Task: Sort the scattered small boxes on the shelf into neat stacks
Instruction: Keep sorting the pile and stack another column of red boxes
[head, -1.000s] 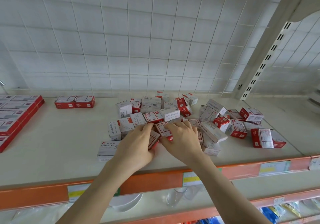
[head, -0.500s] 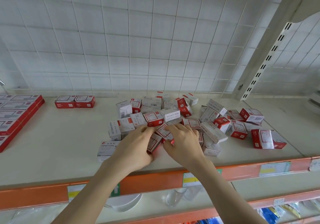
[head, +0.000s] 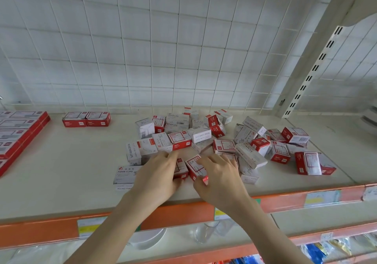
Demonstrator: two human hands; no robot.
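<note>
Several small red-and-white boxes lie jumbled in a pile (head: pixel 222 139) across the middle of the cream shelf (head: pixel 67 165). At the pile's near edge my left hand (head: pixel 157 176) grips one red-and-white box (head: pixel 180 169) with its fingers curled over the top. Right beside it, my right hand (head: pixel 221 177) grips a second red-and-white box (head: pixel 196 168), thumb at the near end. The two held boxes sit side by side and nearly touch. A white paper-clips box (head: pixel 124 174) lies flat just left of my left hand.
Two red boxes (head: pixel 86 119) stand neatly side by side at the back left. Flat red packs (head: pixel 18 133) fill the far left. A wire grid panel backs the shelf. An orange price rail (head: pixel 183 214) runs along the front edge, with glassware on the shelf below.
Both hands have drawn the two boxes slightly nearer the shelf's front edge and brought them closer together; the rest of the pile has not moved.
</note>
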